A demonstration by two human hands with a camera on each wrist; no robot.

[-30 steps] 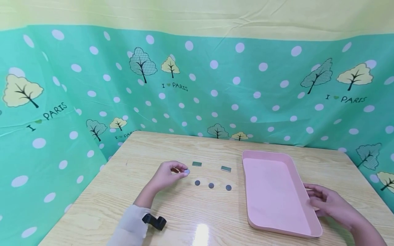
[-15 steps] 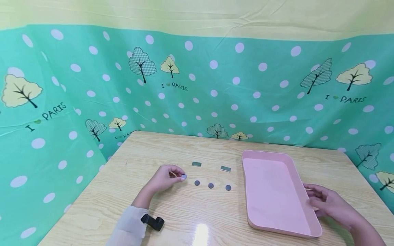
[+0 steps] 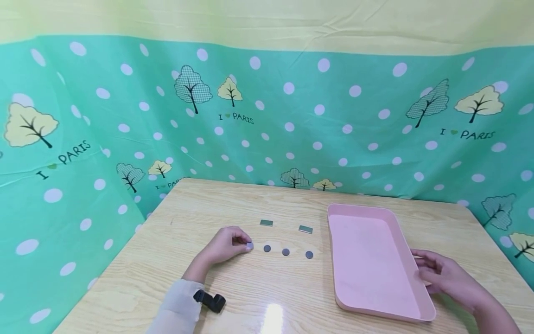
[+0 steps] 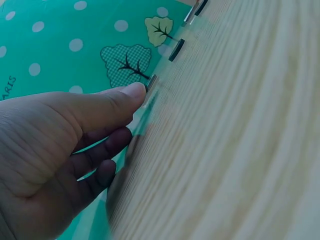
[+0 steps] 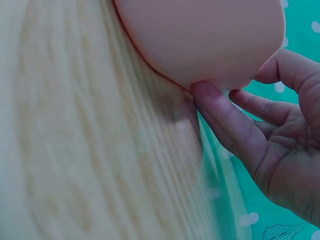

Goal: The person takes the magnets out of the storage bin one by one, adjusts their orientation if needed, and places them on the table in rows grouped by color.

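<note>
My left hand [image 3: 225, 246] pinches a small round grey disc [image 3: 250, 246] between thumb and fingertips, low at the left end of a row of three similar dark discs [image 3: 285, 252]. Behind that row lie two small dark rectangular plates, a left plate [image 3: 266, 223] and a right plate [image 3: 306, 229]. In the left wrist view the thumb mostly covers the pinched disc. My right hand [image 3: 448, 278] touches the outside of the right wall of a pink tray [image 3: 375, 264]. Seen from the right wrist, its thumb [image 5: 215, 102] meets the tray's lower edge, fingers loosely bent.
Everything stands on a light wood-grain table [image 3: 200, 199]. A green dotted curtain [image 3: 267, 111] hangs along its back and left sides. A black strap device [image 3: 210, 300] sits on the left sleeve.
My left hand has come towards me and slightly left with the disc, from beside the left plate to the end of the disc row. The right hand and tray have stayed put.
</note>
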